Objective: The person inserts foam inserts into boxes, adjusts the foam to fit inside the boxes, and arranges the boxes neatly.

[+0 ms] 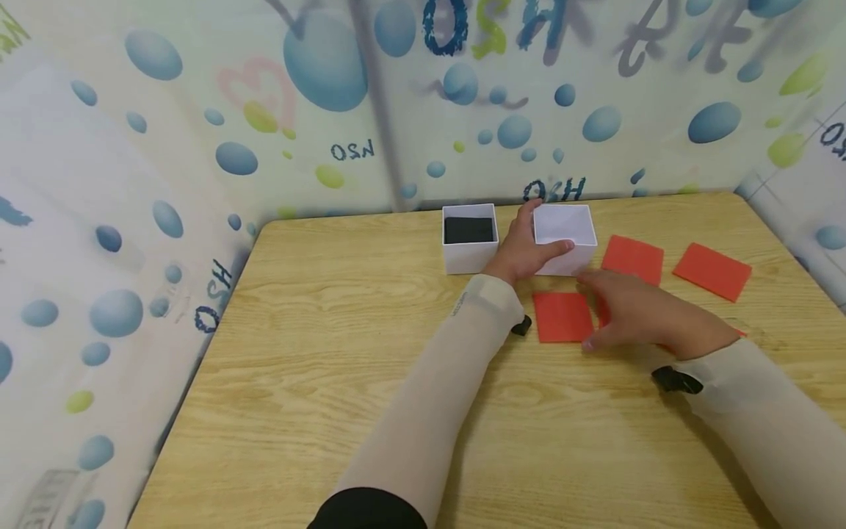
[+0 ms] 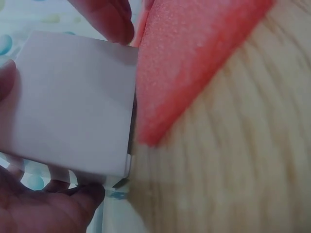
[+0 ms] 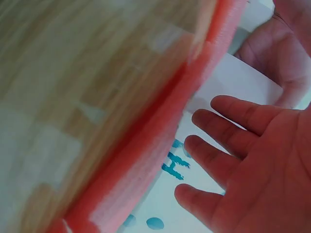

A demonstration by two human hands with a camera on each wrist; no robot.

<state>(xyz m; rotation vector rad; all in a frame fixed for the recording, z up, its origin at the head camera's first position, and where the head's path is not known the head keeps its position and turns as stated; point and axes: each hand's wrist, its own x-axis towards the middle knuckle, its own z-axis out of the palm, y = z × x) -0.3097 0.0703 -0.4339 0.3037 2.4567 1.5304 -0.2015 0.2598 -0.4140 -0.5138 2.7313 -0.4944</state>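
Observation:
Two white open-topped boxes stand side by side near the table's back edge. The left white box [image 1: 470, 257] has a black block [image 1: 468, 230] inside. My left hand [image 1: 523, 248] grips the right white box [image 1: 566, 224], thumb at the front and fingers at its left side. My right hand [image 1: 637, 312] is over the red pieces with its fingers extended; the right wrist view shows them straight and spread. Close by lies a flat red square [image 1: 564, 317]. Another red piece is partly hidden under the right hand; whether the hand touches it I cannot tell.
Two more red pieces, one behind the right hand [image 1: 632, 257] and one farther right [image 1: 712, 270], lie flat on the wooden table [image 1: 317, 353]. A red corner shows beside the right wrist. A patterned cloth wall [image 1: 423, 132] rises behind the table.

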